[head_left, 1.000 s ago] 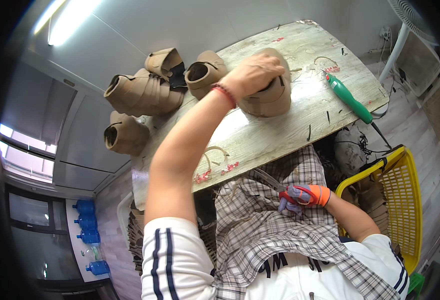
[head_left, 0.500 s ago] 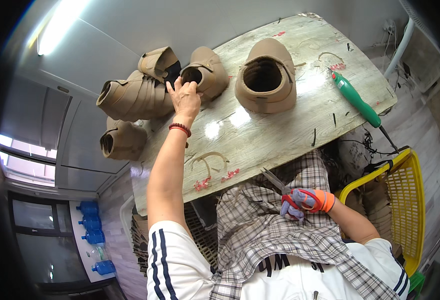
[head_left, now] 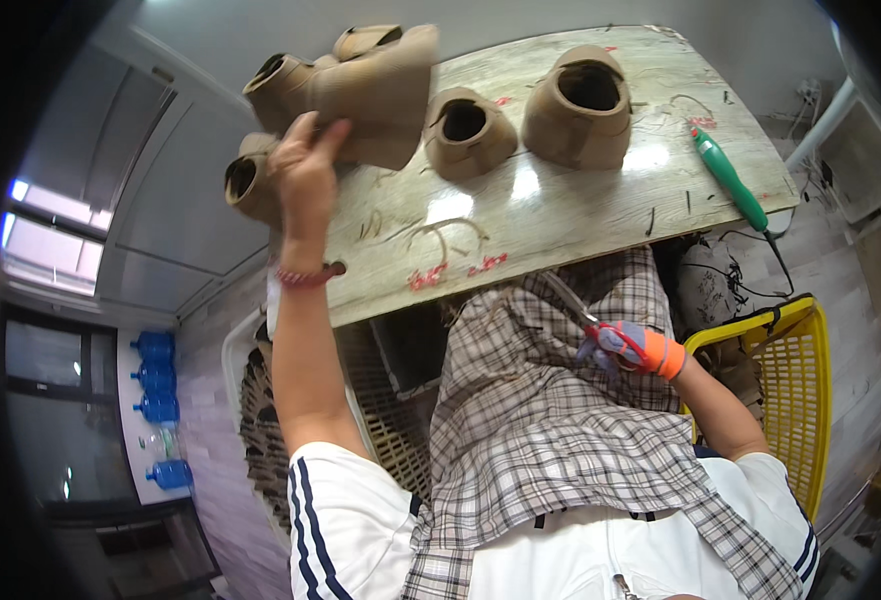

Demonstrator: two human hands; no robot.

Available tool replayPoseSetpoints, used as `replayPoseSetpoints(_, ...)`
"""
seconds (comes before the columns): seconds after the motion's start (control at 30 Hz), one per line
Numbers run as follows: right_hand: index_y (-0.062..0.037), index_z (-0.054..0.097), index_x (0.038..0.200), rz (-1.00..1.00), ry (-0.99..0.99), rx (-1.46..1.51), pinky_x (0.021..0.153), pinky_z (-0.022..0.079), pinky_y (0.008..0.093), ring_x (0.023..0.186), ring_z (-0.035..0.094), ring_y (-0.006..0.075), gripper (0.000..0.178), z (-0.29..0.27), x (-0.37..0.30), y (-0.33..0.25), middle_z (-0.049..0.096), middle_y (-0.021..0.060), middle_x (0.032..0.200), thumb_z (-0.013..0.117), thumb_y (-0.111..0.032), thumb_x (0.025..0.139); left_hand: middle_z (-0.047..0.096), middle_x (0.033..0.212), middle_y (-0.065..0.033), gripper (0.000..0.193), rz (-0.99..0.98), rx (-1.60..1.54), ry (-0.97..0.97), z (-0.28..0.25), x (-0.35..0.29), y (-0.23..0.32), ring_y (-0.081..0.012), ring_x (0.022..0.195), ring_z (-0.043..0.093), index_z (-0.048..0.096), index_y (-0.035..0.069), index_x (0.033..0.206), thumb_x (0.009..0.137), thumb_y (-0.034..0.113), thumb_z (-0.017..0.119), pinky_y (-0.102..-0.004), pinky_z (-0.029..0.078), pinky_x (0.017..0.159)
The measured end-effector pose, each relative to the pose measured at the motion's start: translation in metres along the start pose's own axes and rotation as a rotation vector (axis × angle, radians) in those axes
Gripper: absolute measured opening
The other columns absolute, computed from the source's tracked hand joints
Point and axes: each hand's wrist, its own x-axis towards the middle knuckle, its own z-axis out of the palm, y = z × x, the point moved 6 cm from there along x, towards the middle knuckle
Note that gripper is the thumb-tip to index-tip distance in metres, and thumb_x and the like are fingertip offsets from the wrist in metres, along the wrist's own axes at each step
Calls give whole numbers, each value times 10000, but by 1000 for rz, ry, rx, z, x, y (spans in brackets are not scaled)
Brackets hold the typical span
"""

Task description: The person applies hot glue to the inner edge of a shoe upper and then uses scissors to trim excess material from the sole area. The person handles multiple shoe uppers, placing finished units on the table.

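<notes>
At the table's far left, my left hand grips a brown shoe upper, which is tilted and slightly blurred. Behind it, more brown shoe uppers are partly covered, and another upper sits beside my wrist. Two more stand upright on the table: a smaller-looking upper and a larger-looking upper. Over my lap, my right hand, in an orange and grey glove, is closed around red-handled scissors, their blades pointing up and left.
On the right of the pale table lies a green corded tool. Thread scraps and red bits dot the tabletop. A yellow basket stands at my right, with another basket under the table. Blue water jugs are at the left.
My left hand has moved left and now holds up a brown upper among the left group. The view has shifted, and my right hand stays over my lap with the scissors.
</notes>
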Motion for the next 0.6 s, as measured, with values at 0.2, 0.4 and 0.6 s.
replayPoseSetpoints(0.2, -31, 589, 1155, -11, 467, -599, 642, 459, 290, 698, 550, 155, 355, -12, -25, -79, 585, 50, 774, 733, -200, 877, 608, 1363, -128, 399, -604, -1138, 24, -58, -168, -20, -268, 1265, 569, 547, -1, 1347, 1033, 245, 534, -427, 428, 1097)
replayPoseSetpoints(0.4, -56, 636, 1056, -419, 436, -1428, 823, 505, 416, 944, 627, 333, 396, 22, 19, -108, 674, 123, 978, 805, -225, 740, 676, 1167, -115, 361, -1415, -1346, 261, 0, -364, -18, -267, 1040, 656, 599, 25, 1271, 1048, 295, 511, -445, 533, 921)
replayPoseSetpoints(0.6, -124, 645, 1016, -198, 191, -1780, 800, 468, 399, 869, 614, 293, 404, 39, 63, -72, 646, 100, 882, 811, -312, 699, 667, 1206, -134, 477, -1361, -1491, 252, 2, -392, -18, -278, 1028, 656, 600, 16, 1249, 1075, 407, 389, -451, 528, 942)
